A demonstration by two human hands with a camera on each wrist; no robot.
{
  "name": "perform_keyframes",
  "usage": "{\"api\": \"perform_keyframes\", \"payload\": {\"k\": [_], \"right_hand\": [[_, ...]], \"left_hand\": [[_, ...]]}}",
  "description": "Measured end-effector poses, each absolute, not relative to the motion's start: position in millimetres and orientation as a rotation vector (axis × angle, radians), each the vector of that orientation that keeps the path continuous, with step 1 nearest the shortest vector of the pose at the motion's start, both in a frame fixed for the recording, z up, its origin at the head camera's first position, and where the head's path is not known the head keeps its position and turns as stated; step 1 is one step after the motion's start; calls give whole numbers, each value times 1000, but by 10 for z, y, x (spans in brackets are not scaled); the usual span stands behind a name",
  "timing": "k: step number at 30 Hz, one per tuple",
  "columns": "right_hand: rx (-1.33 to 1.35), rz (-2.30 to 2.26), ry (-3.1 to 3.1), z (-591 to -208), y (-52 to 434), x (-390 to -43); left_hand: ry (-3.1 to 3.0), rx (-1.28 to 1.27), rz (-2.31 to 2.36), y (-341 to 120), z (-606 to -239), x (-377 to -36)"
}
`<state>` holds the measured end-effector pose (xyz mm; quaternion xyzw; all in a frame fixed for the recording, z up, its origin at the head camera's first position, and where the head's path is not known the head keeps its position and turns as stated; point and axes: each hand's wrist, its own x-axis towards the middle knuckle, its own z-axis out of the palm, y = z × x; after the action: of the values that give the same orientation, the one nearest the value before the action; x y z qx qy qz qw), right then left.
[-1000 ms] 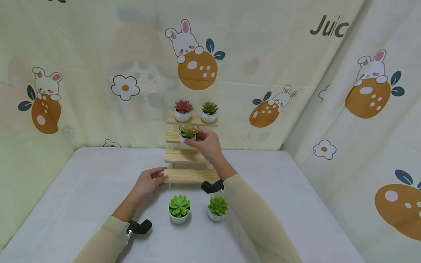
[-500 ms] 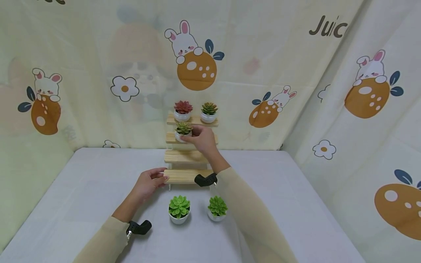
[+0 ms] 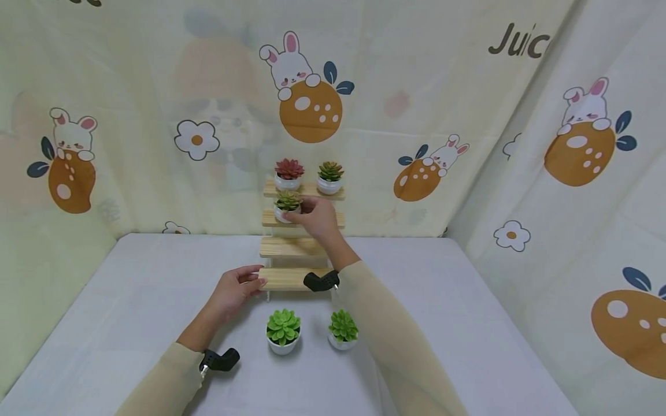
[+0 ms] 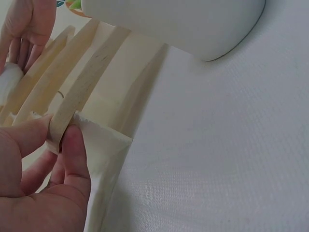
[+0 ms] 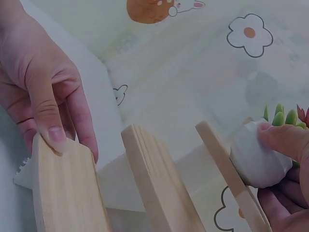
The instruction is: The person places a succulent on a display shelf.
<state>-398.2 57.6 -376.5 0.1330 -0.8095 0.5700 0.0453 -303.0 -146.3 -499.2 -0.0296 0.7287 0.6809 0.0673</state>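
Note:
A wooden stepped shelf (image 3: 291, 247) with several tiers stands at the table's far middle. My right hand (image 3: 303, 211) grips a small green succulent in a white pot (image 3: 287, 207), which sits at the left of the second tier from the top. The right wrist view shows my fingers (image 5: 285, 140) curled round that white pot (image 5: 256, 162) against the plank edge. My left hand (image 3: 254, 280) pinches the left end of the bottom plank (image 3: 291, 278); thumb and fingers (image 4: 72, 150) clamp that plank's end (image 4: 84, 92).
A red succulent (image 3: 288, 174) and a green-brown succulent (image 3: 330, 177) stand on the top tier. Two bright green succulents (image 3: 283, 331) (image 3: 343, 330) in white pots stand on the white table (image 3: 468, 323) in front of the shelf. Printed curtains enclose the back and sides.
My right hand has carried the small pot a little left and down, from above the second tier's middle to its left side. My left hand has stayed on the bottom plank.

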Motion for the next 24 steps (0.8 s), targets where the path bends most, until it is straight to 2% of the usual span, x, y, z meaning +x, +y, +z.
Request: {"api": "perform_keyframes", "payload": {"k": [14,24], "right_hand": [[394,1748,-2508,-3738,567,-3916],[369,1883,-2388,-3762,689,-3732]], "left_hand": [[2228,-108,2019,-1461,-5001,-3032],[2217,-93,2029,-1458,-4982,-3008]]}}
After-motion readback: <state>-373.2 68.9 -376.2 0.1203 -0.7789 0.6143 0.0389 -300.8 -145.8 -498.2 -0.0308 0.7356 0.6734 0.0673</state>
